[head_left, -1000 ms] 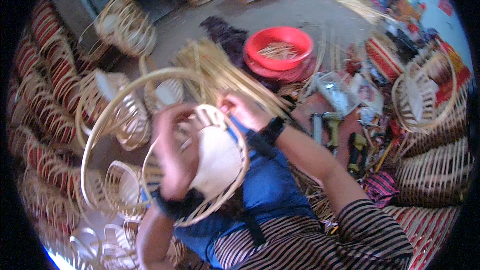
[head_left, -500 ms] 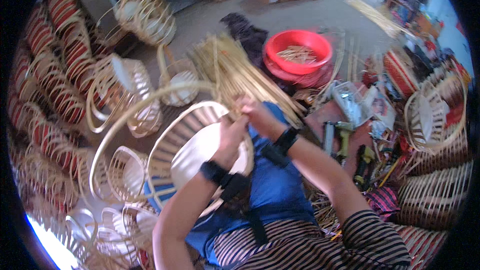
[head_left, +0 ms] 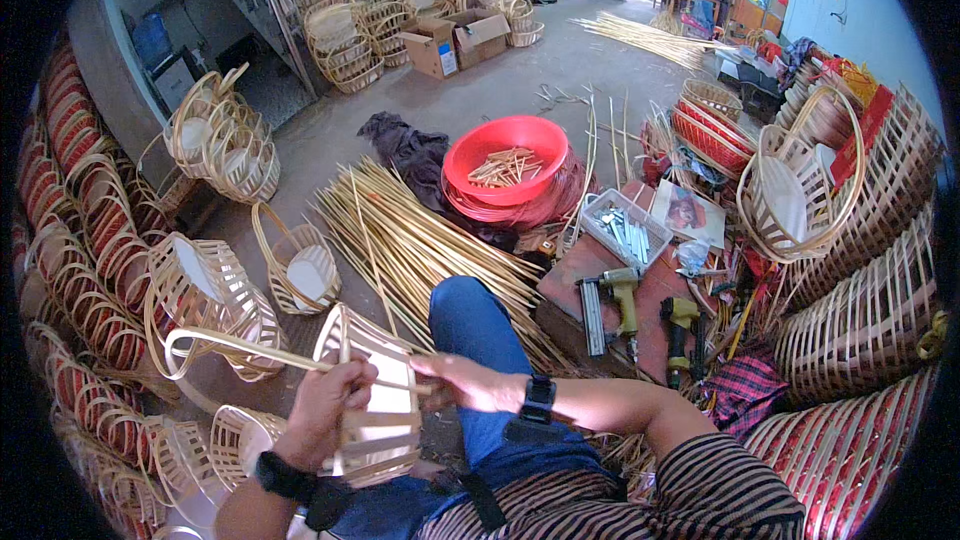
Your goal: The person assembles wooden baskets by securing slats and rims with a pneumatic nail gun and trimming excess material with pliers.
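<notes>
A pale woven basket [head_left: 378,430] with a flat light base rests tilted on my lap, its open side turned to the right. Its bent cane handle [head_left: 245,345] arches out to the left and runs across the top of the basket. My left hand [head_left: 335,400] is closed in a fist round the handle, above the basket's slats. At the right side of the basket, my right hand [head_left: 470,383] has its thumb and fingers closed on the handle's end by the rim; the fingertips are partly hidden. Dark bands circle both wrists.
Ahead lies a pile of cane strips [head_left: 425,255], beside a red basin [head_left: 507,165] of short sticks. On a reddish board at right are nail guns [head_left: 622,305] and a tray of metal staples [head_left: 625,228]. Stacked baskets [head_left: 75,240] line the left; more [head_left: 860,325] stand at right.
My view has swung upward, showing more of the room. The basket has turned from facing up to standing tilted. My hands have moved apart, the left one down and leftward along the handle.
</notes>
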`<move>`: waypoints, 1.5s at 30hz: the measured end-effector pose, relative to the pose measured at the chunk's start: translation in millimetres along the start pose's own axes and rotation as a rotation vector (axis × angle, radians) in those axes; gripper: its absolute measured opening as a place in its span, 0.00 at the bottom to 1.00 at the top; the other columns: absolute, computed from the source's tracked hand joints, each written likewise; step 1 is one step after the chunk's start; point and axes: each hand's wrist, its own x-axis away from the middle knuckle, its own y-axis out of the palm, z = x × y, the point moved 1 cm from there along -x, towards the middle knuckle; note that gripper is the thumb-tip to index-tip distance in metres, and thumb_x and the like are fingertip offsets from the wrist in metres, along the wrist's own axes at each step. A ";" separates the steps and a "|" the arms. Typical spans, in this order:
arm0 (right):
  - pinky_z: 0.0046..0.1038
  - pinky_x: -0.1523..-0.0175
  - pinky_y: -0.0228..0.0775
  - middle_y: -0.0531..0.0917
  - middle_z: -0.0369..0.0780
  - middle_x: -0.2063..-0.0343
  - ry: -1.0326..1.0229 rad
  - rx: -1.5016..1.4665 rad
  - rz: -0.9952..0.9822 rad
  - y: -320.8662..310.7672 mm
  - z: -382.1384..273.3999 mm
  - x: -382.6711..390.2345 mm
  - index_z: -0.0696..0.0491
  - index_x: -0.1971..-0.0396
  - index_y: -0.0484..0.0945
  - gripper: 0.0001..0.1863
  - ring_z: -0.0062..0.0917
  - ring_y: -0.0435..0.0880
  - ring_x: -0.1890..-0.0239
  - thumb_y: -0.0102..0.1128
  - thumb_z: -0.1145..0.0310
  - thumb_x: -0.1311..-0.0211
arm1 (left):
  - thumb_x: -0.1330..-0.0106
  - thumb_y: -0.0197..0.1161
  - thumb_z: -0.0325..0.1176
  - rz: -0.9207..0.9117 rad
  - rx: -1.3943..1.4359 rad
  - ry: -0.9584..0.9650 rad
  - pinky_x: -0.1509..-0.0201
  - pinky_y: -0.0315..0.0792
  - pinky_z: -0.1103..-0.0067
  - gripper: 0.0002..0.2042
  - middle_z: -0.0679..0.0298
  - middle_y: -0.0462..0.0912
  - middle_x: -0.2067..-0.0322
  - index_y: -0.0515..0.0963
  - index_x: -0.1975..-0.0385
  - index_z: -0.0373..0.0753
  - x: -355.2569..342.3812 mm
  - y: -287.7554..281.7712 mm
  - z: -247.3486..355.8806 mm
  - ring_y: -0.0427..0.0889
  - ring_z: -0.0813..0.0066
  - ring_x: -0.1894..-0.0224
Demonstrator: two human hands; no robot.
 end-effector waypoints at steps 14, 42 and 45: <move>0.13 0.79 0.62 0.74 0.35 0.84 0.144 -0.087 0.219 70.1 81.2 24.9 0.56 0.78 0.73 0.19 0.15 0.69 0.84 0.60 0.54 0.57 | 0.51 0.56 0.35 -0.517 -0.343 -0.173 0.79 0.62 0.90 0.19 0.65 0.74 0.75 0.65 0.62 0.30 -18.0 -49.3 -9.7 0.68 0.86 0.82; 0.14 0.76 0.60 0.74 0.33 0.79 0.136 -0.123 0.244 57.5 69.8 18.8 0.56 0.75 0.72 0.19 0.13 0.70 0.81 0.57 0.53 0.55 | 0.56 0.61 0.36 -0.064 -1.356 0.210 0.57 0.62 0.76 0.29 0.53 0.67 0.64 0.60 0.52 0.39 -6.8 -15.0 -2.0 0.67 0.63 0.63; 0.14 0.76 0.60 0.74 0.34 0.80 0.092 -0.151 0.178 54.4 75.0 19.3 0.56 0.75 0.72 0.17 0.14 0.70 0.81 0.56 0.55 0.53 | 0.57 0.61 0.36 -0.081 -1.253 0.313 0.55 0.60 0.74 0.29 0.53 0.66 0.63 0.60 0.52 0.39 -4.3 -19.8 -10.4 0.66 0.63 0.64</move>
